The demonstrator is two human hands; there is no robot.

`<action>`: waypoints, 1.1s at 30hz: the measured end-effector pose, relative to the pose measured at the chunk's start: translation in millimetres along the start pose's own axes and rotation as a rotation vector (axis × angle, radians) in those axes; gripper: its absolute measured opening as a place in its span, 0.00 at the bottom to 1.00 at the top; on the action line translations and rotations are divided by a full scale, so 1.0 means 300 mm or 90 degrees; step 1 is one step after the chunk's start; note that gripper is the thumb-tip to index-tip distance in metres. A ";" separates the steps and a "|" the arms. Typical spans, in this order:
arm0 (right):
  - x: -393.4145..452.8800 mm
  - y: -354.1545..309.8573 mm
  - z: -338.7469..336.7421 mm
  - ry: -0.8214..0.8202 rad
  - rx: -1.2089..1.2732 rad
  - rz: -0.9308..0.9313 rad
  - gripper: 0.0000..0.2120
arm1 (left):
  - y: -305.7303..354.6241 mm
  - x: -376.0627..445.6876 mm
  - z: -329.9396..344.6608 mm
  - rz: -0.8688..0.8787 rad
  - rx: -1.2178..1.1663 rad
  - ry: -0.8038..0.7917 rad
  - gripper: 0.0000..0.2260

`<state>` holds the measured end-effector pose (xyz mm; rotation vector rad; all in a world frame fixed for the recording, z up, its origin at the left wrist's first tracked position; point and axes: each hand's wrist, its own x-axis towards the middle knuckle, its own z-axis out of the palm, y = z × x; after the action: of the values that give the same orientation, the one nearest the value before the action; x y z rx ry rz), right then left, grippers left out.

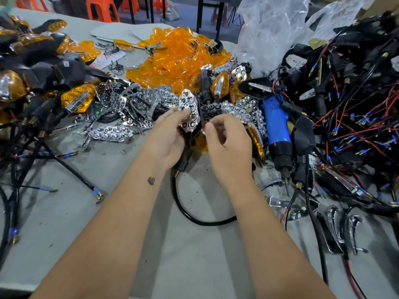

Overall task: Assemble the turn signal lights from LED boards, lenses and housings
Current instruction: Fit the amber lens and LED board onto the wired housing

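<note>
At the centre of the frame the left hand gripped a black housing with a chrome reflector plate lying against its open face. The plate's long axis ran up and away from the person, its narrow tip toward the heap of orange lenses in the upper middle. The left thumb and fingers curled round the housing's near end, and its black cable looped down over the grey table. The right hand hovered just beside the housing's right edge, fingers loosely curled; whether it pinched anything I could not tell. Seating the plate probably fell to that nearer right hand. A blue electric screwdriver lay to the right, near the wiring tangle.
</note>
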<state>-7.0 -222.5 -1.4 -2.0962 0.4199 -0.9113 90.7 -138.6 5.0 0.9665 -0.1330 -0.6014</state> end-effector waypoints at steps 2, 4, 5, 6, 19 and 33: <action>-0.005 -0.002 0.014 -0.016 0.021 0.005 0.04 | -0.009 0.001 0.005 0.000 0.003 -0.015 0.07; 0.001 -0.004 0.023 -0.010 0.046 0.011 0.06 | -0.015 -0.001 0.005 0.002 0.027 -0.042 0.08; 0.010 -0.008 0.022 -0.001 0.067 0.024 0.08 | -0.016 -0.004 0.004 0.008 0.044 -0.050 0.09; 0.023 -0.012 0.019 0.008 0.091 0.040 0.10 | -0.016 -0.006 0.000 0.018 0.064 -0.058 0.10; 0.152 -0.047 0.003 -0.012 0.129 0.083 0.08 | -0.004 -0.017 0.012 -0.012 0.059 -0.135 0.15; 0.155 -0.024 0.001 -0.053 0.216 0.108 0.10 | -0.007 -0.001 -0.014 0.050 0.034 -0.129 0.14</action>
<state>25.2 -243.8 25.8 -1.7527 0.3649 -0.7371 91.1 -136.2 1.0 0.9462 -0.3675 -0.6259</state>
